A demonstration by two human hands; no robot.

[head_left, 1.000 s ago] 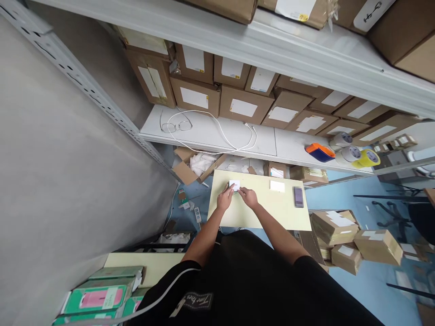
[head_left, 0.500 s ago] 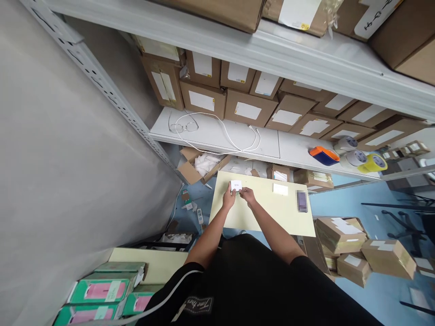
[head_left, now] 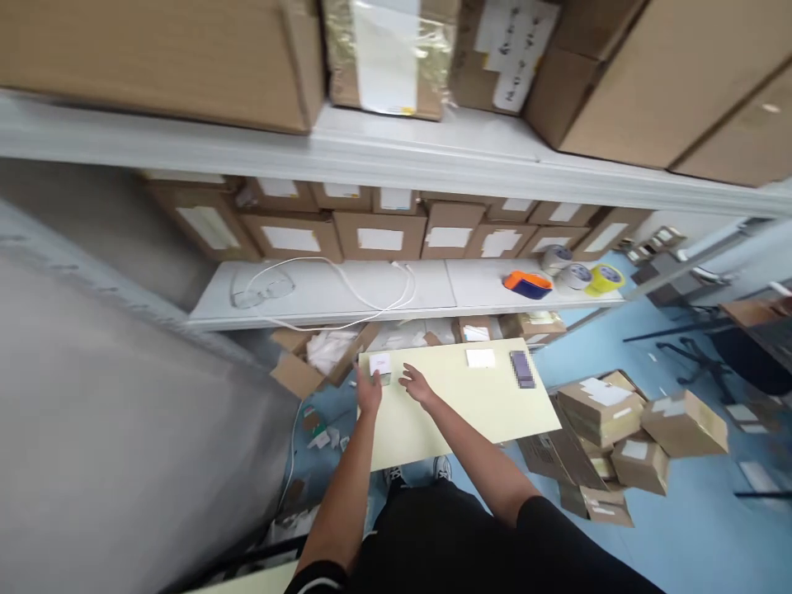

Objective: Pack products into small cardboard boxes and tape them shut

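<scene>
A small white box (head_left: 379,363) with faint print on its top is at the far left corner of the pale yellow table (head_left: 445,412). My left hand (head_left: 370,393) is at the box's near left side, thumb and fingers apart, the thumb overlapping its front edge; whether the thumb touches it is hard to tell. To the right of the box, my right hand (head_left: 417,385) hovers above the tabletop with fingers spread, holding nothing. Farther right along the table's back lie a flat white box (head_left: 480,358) and a dark, pixelated phone-like object (head_left: 523,370).
Behind the table, a shelf (head_left: 421,280) carries a white cable (head_left: 346,285), glasses (head_left: 266,290), an orange and blue item (head_left: 527,285) and tape rolls (head_left: 603,279). Cartons (head_left: 380,235) line it. An open carton (head_left: 322,355) sits below left; more cartons (head_left: 603,404) are piled at right.
My hands have moved apart. The small white box was held between both hands and is now at the table's far left corner. The camera view has shifted.
</scene>
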